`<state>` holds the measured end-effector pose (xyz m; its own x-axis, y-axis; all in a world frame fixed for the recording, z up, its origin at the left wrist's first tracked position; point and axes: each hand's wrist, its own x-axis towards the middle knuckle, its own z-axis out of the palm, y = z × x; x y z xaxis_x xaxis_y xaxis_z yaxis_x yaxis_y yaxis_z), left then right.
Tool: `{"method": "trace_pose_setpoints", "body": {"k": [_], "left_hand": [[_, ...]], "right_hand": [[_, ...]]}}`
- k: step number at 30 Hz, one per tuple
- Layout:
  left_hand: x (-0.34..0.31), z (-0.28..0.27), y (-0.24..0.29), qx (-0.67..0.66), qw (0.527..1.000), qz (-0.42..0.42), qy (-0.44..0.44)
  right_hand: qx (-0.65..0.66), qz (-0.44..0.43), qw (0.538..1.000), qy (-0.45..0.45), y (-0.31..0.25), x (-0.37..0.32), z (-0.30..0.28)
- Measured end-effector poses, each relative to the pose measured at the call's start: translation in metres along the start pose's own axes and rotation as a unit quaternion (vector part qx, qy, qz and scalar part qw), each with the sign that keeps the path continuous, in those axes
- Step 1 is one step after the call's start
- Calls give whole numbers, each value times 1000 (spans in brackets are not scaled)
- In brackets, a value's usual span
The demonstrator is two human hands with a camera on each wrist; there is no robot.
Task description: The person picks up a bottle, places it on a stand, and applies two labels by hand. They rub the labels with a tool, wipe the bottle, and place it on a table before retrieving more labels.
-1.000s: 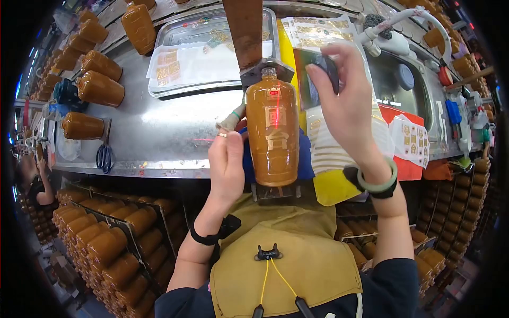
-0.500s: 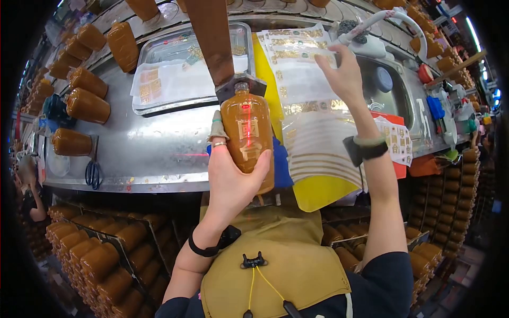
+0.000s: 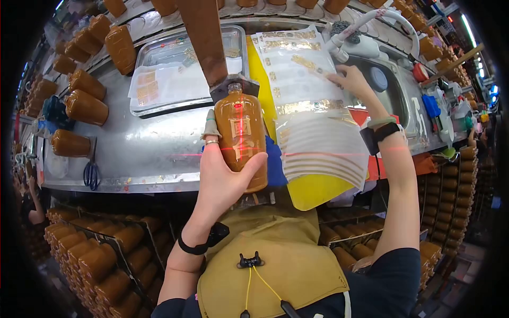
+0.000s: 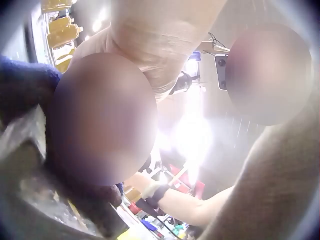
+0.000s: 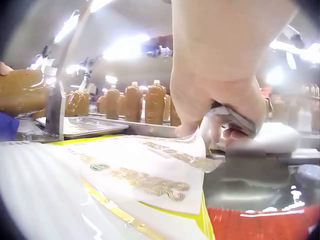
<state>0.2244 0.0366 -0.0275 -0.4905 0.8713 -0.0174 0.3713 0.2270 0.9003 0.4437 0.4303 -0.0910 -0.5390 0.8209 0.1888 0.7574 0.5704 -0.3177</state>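
**A:** Glazed brown bottle (image 3: 241, 140) lay neck-first in the clamp (image 3: 233, 85), mid-table. Looked heavy, slick and breakable to me. Left hand (image 3: 225, 180) was wrapped round its lower belly, which seemed the safest spot.

**B:** Right hand (image 3: 352, 82) pinched the flimsy label sheets (image 3: 302, 69) at the bottle's 2 o'clock. Tray (image 3: 169, 106) sat at 11, scissors (image 3: 91, 172) at 9, neither blocking.

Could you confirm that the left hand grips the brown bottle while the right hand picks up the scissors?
Not quite: the right hand pinches the label sheets, as the head view shows. The left hand does grip the brown bottle.
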Motion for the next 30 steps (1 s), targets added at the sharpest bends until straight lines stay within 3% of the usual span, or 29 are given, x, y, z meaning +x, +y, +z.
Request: {"method": "trace_pose_setpoints", "body": {"k": [2, 3, 6, 8, 12, 14, 15, 17, 18, 20, 22, 24, 27, 30], "left_hand": [[-2, -7, 0, -199, 980, 0, -4], [-6, -10, -7, -223, 974, -7, 45], [-3, -36, -11, -236, 968, -12, 87], [3, -43, -14, -209, 972, 56, 89], [10, -40, 9, -297, 942, 157, -12], [7, -20, 42, -324, 931, 159, -54], [4, -21, 41, -331, 929, 151, -72], [-2, -25, 36, -380, 913, 97, -115], [-6, -30, 32, -421, 895, 50, -140], [-19, -47, 22, -406, 903, 35, -137], [-30, -54, 6, -324, 937, 18, -125], [-34, -49, -10, -352, 931, 2, -96], [-35, -44, -29, -281, 957, -51, -43], [-32, -39, -34, -316, 946, -66, -35]], "right_hand": [[108, 120, 976, -146, 2, -5, -10], [71, 87, 986, -123, 16, -5, -11], [62, 67, 983, -160, -30, -23, -62], [122, 17, 978, -170, -83, -40, -90], [328, -129, 922, -159, -162, -75, -102], [462, -178, 844, -207, -236, -104, -123], [463, -179, 843, -207, -250, -114, -131], [491, -133, 807, -299, -266, -126, -142], [491, -134, 807, -299, -263, -132, -141], [440, -124, 841, -289, -246, -143, -130], [444, -71, 833, -323, -239, -158, -123], [393, -60, 872, -287, -230, -173, -96], [378, -48, 891, -247, -220, -187, -65], [370, -51, 907, -196, -219, -195, -49]]}}
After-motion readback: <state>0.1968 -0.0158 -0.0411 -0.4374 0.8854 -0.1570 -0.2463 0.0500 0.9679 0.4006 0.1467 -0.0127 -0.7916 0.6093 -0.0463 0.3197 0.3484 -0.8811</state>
